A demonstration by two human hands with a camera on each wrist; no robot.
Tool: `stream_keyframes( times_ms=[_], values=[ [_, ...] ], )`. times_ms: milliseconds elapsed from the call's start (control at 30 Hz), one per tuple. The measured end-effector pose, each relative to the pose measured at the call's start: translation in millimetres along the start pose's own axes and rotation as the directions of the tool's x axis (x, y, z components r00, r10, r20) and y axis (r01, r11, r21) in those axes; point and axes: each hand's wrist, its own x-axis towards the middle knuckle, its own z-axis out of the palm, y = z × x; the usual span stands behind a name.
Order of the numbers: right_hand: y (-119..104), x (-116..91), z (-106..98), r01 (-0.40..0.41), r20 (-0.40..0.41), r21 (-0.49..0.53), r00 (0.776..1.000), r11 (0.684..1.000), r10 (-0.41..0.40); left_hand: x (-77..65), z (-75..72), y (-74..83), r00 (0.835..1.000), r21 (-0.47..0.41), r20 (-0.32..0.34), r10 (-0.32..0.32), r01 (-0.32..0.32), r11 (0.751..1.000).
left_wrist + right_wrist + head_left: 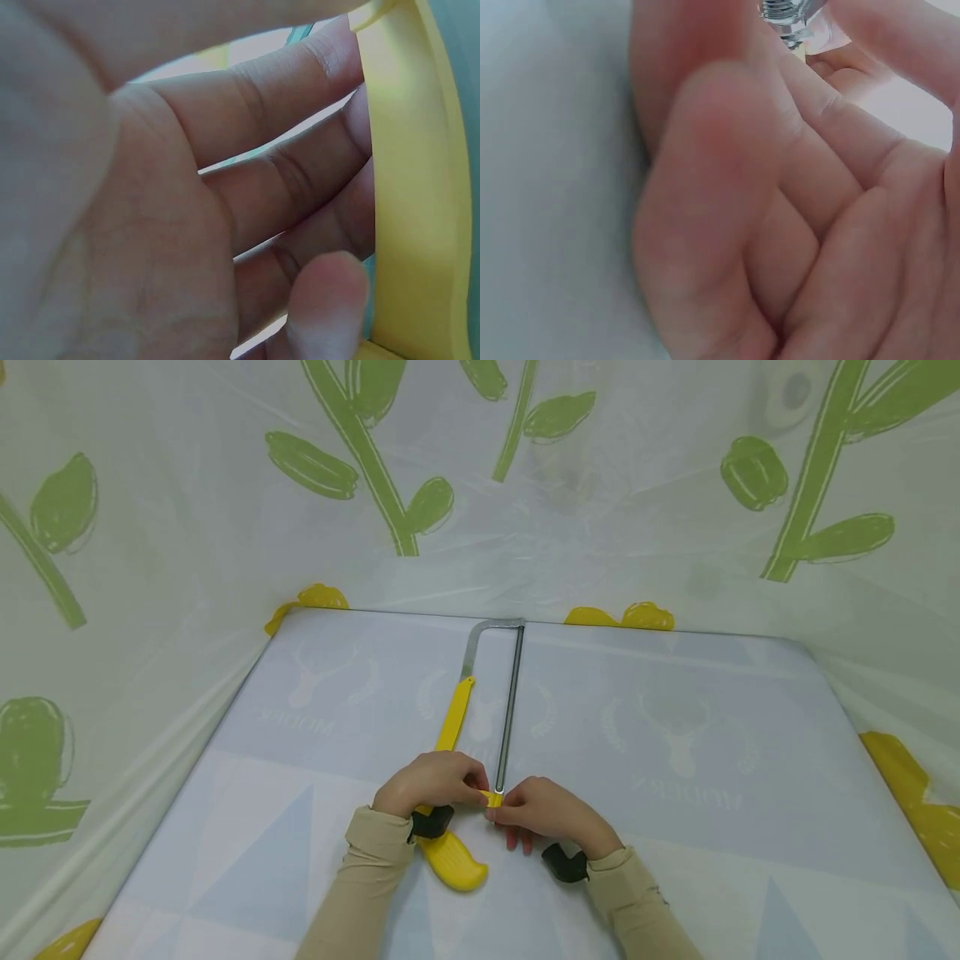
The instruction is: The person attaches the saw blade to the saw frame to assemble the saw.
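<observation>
A hacksaw with a yellow handle point(456, 862) and a metal front frame point(471, 647) lies flat on the table, its front end pointing away. The blade side point(511, 710) runs along its right. At the near end of that side, my left hand point(438, 778) pinches the yellow end piece, its palm over the frame. In the left wrist view the yellow frame point(420, 180) stands beside the curled fingers point(292, 172). My right hand point(551, 814) meets it from the right, thumb and forefinger pinching a shiny threaded metal fitting point(780, 10). Its other fingers are bent below.
The table point(697, 827) has a pale cloth with blue triangles and faint deer prints. Behind and at both sides hangs a translucent sheet point(637, 535) with green leaves and yellow flowers. Black wrist cameras point(432, 821) sit at both cuffs.
</observation>
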Motion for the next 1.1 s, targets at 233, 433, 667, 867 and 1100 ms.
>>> stream_keyframes(
  times_ms=[233,433,667,867,1100],
  values=[
    [-1.6,-1.6,-0.9,-0.003,0.024,0.009,1.000,1.000,0.003,-1.3,-0.2,0.7,1.000,-0.001,-0.001,-0.001,0.001,1.000],
    [0.4,-1.1,-2.2,0.013,0.050,0.017,0.999,1.000,-0.013,-0.9,-0.4,0.0,1.000,0.003,0.001,-0.001,0.001,1.000],
    [5.8,0.3,-3.0,0.057,0.067,0.021,0.996,0.998,-0.058,-1.1,-1.2,-0.3,1.000,-0.004,0.004,0.001,-0.001,1.000],
    [6.1,0.5,-3.0,0.060,0.034,-0.012,0.998,0.998,-0.060,-1.5,-0.9,-0.3,1.000,-0.010,0.006,-0.006,0.006,1.000],
    [4.7,1.1,-2.2,0.033,0.012,-0.030,0.999,0.999,-0.033,-1.1,-0.7,0.1,1.000,-0.014,0.010,-0.014,0.014,1.000]
  ],
)
